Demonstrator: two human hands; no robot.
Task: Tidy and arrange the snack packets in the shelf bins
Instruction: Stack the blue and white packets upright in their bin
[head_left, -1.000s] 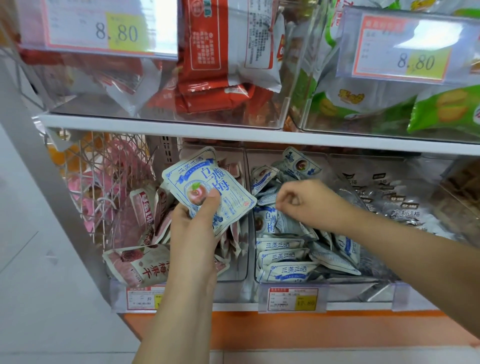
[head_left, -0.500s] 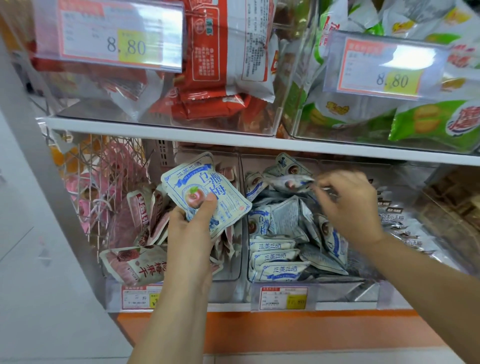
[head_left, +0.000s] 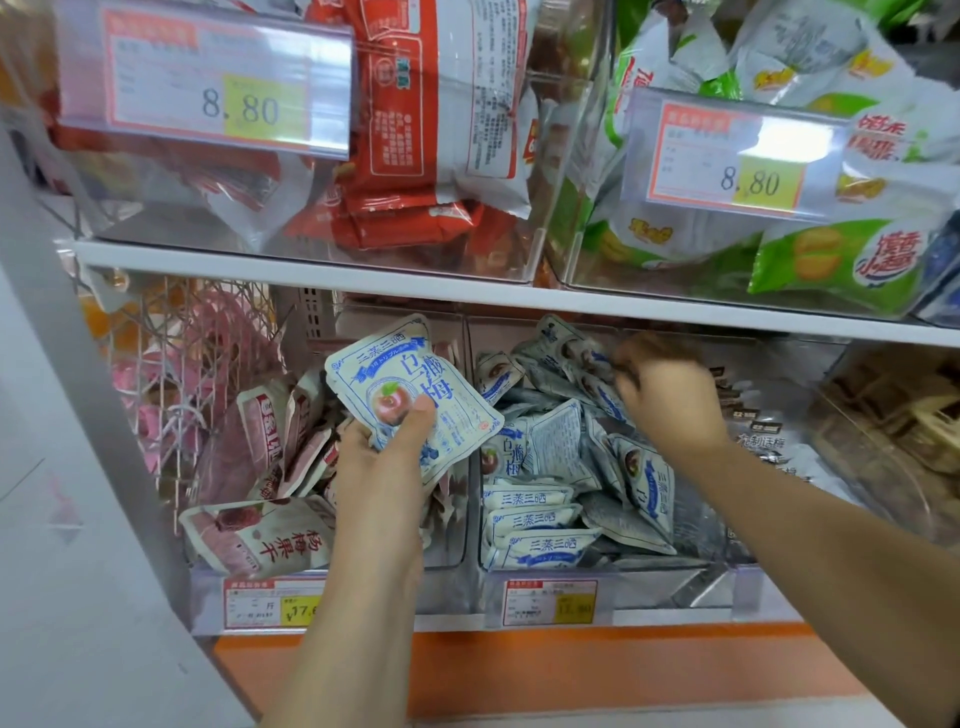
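My left hand (head_left: 379, 467) holds a blue-and-white plum packet (head_left: 405, 379) upright in front of the left clear bin (head_left: 447, 545), with the thumb pressed on its face. That bin holds pink-and-white packets (head_left: 260, 540). The middle clear bin (head_left: 665, 582) is filled with several loose blue-and-white packets (head_left: 540, 545). My right hand (head_left: 675, 400) reaches deep into it, and its curled fingers pinch a blue-and-white packet (head_left: 587, 364) at the back of the pile. Motion blur hides the fingertips.
A white shelf board (head_left: 467, 291) runs just above my hands. On it stand clear bins of red packets (head_left: 415, 156) and green packets (head_left: 831, 260). A wire basket (head_left: 182, 364) is at the left, dark packets (head_left: 763, 441) at the right.
My right hand has moved from the front middle of the blue packet pile to its back right and closed on a packet there. My left hand kept hold of its packet.
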